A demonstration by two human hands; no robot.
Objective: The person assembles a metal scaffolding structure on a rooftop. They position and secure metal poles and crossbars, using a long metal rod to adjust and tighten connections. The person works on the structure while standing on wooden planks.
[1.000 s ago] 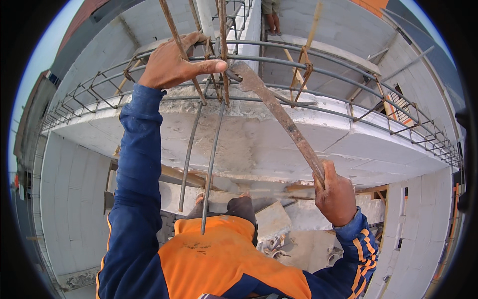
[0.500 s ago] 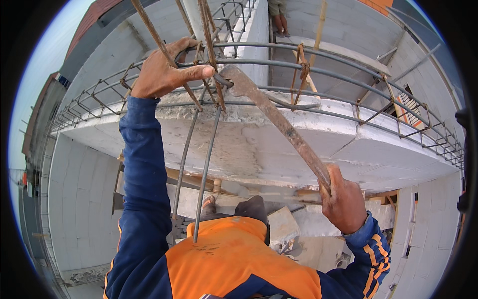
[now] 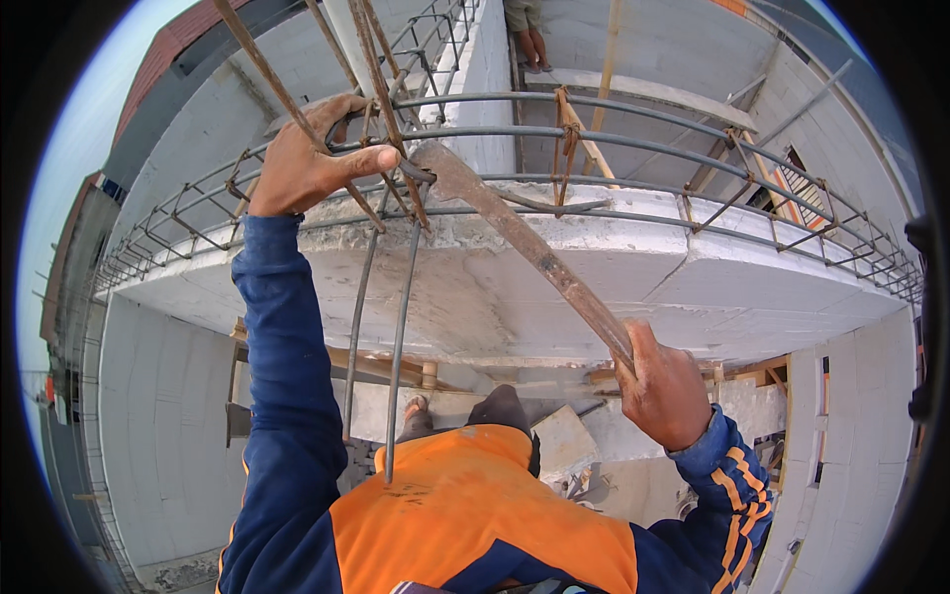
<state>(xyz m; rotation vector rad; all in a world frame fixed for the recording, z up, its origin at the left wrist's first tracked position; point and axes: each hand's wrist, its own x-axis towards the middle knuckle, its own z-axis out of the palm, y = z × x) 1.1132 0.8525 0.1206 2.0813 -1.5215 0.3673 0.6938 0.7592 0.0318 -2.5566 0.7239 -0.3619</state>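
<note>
My right hand is closed round the lower end of a long flat steel rebar bending bar, rusty and tilted up to the left. The notched head of the bar sits over the bent end of a grey rebar beside the upright rods. My left hand grips the rebar at that corner, its fingers curled behind the rods and partly hidden, its thumb stretched along the bar end. Rusty upright rods rise between the fingers and the bending bar's head.
A horizontal rebar cage with stirrups runs along the top of a white block wall. Two rod ends hang down in front of my chest. A person's legs stand beyond the wall. Wood and slabs lie below.
The view has shifted a little, so the cage, rods and both hands appear further left. Both hands keep their holds, and the bending bar stays hooked at the same rebar end.
</note>
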